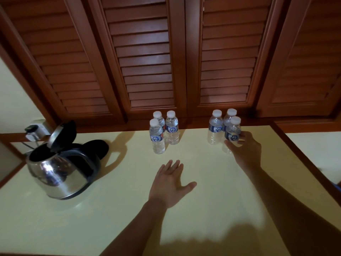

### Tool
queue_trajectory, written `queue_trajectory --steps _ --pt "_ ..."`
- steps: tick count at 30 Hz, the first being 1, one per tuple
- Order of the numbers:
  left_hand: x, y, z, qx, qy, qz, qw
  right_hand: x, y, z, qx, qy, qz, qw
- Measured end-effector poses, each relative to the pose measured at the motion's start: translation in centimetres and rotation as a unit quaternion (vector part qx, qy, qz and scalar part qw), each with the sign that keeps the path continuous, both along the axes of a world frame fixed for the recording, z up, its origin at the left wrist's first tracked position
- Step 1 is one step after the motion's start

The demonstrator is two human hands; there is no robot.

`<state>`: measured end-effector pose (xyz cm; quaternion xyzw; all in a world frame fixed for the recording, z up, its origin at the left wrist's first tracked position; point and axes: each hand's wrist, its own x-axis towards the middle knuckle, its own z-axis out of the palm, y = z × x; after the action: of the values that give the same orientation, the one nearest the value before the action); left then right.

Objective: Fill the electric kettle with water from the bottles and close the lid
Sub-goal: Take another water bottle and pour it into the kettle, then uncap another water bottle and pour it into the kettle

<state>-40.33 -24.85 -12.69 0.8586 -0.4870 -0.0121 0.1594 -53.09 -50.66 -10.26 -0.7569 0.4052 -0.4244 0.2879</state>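
Your rounded, shiny steel electric kettle (pixel 60 174) with the black handle stands at the left of the pale yellow table (pixel 110 218). Its steel lid (pixel 62 135) is hinged up and open; the inside is too dark to tell any water level. The round black base (pixel 100 147) lies just behind the kettle, and the kettle is beside it, not on it.

Your right hand (pixel 245 148) is clamped on the front clear plastic water bottle (pixel 233 132) of the right trio, thumb on the near side, fingers curled round the blue label. Its white cap is on. Two more capped bottles (pixel 215 130) stand upright just behind it.

A second trio of capped bottles (pixel 157 139) stands upright near the table's far edge, well apart from the kettle. Your left hand (pixel 169 183) is empty, palm down, fingers straight and close together, thumb spread out, over the middle of the table.

Brown louvred wooden shutters (pixel 144 52) run behind the table. A white wall socket (pixel 34 131) with a plug in it is at far left, behind the kettle.
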Motion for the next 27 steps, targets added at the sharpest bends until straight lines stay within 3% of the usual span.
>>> queue_trajectory --steps 5,7,11,15,20,27 --pt "0.0 0.0 -0.1 -0.016 0.022 -0.005 1.0 0.0 -0.1 -0.5 0.013 -0.004 0.003 1.0" --pt "0.3 0.0 -0.1 -0.064 0.081 0.017 0.995 -0.1 0.1 -0.9 0.037 -0.013 0.003 0.999" --pt "0.8 -0.2 1.0 -0.293 0.219 0.201 0.909 -1.0 1.7 -2.4 0.066 -0.034 -0.047 0.996" --pt "4.0 -1.8 3.0 -0.371 0.228 0.288 0.853 -1.9 4.8 -3.0 -0.009 -0.03 -0.056 0.998" --pt "8.0 -4.2 4.0 -0.351 0.266 0.271 0.856 -0.7 9.3 -2.6 -0.13 -0.023 0.045 0.99" --pt "9.0 -1.7 3.3 -0.362 0.244 0.245 0.866 2.8 13.2 0.3 -0.146 -0.01 0.122 0.982"
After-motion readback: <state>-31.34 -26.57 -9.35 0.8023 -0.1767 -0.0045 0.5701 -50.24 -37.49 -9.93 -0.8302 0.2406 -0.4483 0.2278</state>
